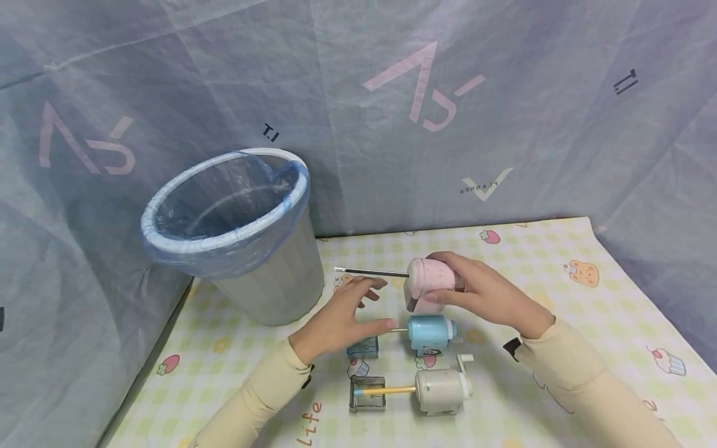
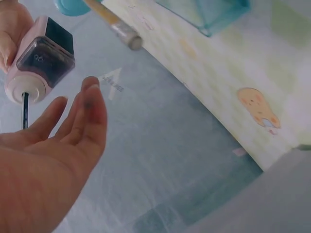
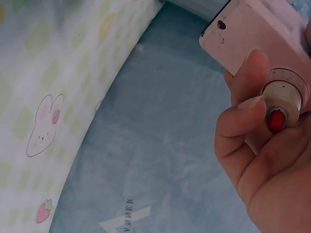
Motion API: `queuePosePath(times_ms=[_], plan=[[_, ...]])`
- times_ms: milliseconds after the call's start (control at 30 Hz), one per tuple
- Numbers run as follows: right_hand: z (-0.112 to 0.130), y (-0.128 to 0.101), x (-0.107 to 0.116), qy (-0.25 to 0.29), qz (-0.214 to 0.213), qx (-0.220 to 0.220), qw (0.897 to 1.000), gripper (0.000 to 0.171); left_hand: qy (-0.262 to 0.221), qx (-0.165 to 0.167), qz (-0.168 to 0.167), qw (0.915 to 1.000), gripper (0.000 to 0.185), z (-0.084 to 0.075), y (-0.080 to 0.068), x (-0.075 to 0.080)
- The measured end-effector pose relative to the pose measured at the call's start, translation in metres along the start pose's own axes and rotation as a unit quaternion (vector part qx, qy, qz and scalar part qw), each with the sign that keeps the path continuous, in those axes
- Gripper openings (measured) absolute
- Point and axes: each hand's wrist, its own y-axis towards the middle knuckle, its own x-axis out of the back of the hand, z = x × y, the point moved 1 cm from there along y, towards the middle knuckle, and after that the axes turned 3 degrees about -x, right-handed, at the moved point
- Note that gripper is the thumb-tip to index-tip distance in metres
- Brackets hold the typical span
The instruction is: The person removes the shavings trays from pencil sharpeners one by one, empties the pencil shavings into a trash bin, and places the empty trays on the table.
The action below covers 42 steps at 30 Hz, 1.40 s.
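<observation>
My right hand [image 1: 448, 279] grips a pink pencil sharpener [image 1: 427, 277] and holds it above the table. A thin dark pencil [image 1: 370, 272] sticks out of its front, pointing left. In the right wrist view the fingers [image 3: 243, 121] curl round the pink sharpener's body [image 3: 257, 34], beside a round hub with a red centre [image 3: 277, 119]. My left hand [image 1: 381, 305] hovers open just below the pencil, fingers straight, touching nothing. The left wrist view shows that open left hand [image 2: 77, 97] beneath the pink sharpener [image 2: 39, 63] and its pencil [image 2: 24, 109].
A blue sharpener [image 1: 431, 333] and a white sharpener [image 1: 442, 391] holding a yellow pencil [image 1: 389, 391] sit on the checked tablecloth [image 1: 560, 298]. Two clear shavings drawers [image 1: 366, 393] [image 1: 363, 347] lie left of them. A lined waste bin [image 1: 235, 236] stands at the back left.
</observation>
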Motion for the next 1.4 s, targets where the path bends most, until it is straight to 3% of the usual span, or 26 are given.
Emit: queuePosePath(times_ms=[200, 433, 1033, 1400], plan=[[0.009, -0.003, -0.003, 0.0, -0.002, 0.002, 1.0, 0.053, -0.02, 0.004, -0.001, 0.9998, 0.068, -0.009, 0.005, -0.005], [0.012, -0.005, -0.008, -0.004, -0.001, 0.004, 1.0, 0.055, -0.058, -0.034, 0.001, 0.9978, 0.067, -0.008, 0.011, -0.01], [0.02, -0.008, -0.014, -0.028, -0.011, 0.015, 0.999, 0.056, -0.071, -0.033, -0.026, 0.9966, 0.069, -0.015, 0.015, -0.019], [0.02, -0.008, -0.014, -0.035, -0.002, 0.05, 0.998, 0.054, -0.087, -0.051, -0.034, 0.9944, 0.063, -0.016, 0.014, -0.018]])
